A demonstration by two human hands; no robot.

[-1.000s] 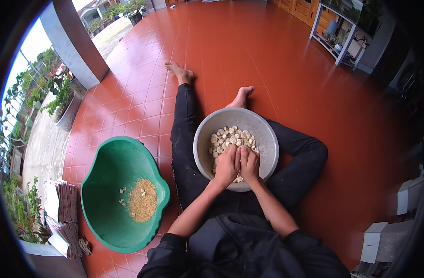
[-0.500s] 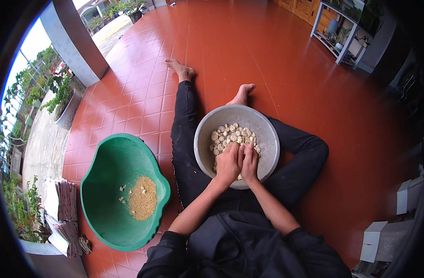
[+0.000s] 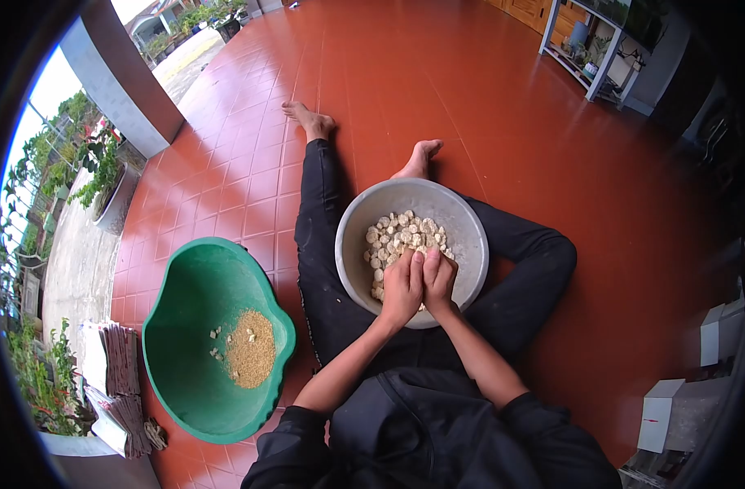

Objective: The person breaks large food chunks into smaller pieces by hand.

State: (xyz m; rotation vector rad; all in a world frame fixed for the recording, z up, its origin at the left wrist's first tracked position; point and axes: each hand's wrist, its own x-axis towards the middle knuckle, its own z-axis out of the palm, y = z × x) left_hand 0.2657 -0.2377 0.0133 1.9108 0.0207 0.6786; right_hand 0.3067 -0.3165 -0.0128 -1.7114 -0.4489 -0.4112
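Note:
A round grey metal basin (image 3: 468, 269) rests between my legs, with many pale, roundish dried pieces (image 3: 388, 232) heaped in it. Over the near part of this heap, my left hand (image 3: 402, 285) and my right hand (image 3: 439, 279) are pressed together, thumbs side by side. Fingers of both hands curl inward and closed, and whatever they grip is hidden from above; it may be one of the pale pieces. On the floor to my left stands a green scoop-shaped tub (image 3: 193, 301), holding yellowish grain (image 3: 252, 350) and a few pale crumbs.
Stacked folded paper or sacks (image 3: 116, 371) lie left of the tub, near potted plants (image 3: 107, 175). A pillar (image 3: 128, 81) rises at the far left. White boxes (image 3: 661, 411) sit at the lower right, and a metal stand (image 3: 580, 61) is at the upper right.
My hands have closed tighter together, thumbs now upright side by side, and stay over the basin. The view has shifted slightly; basin and tub keep their places.

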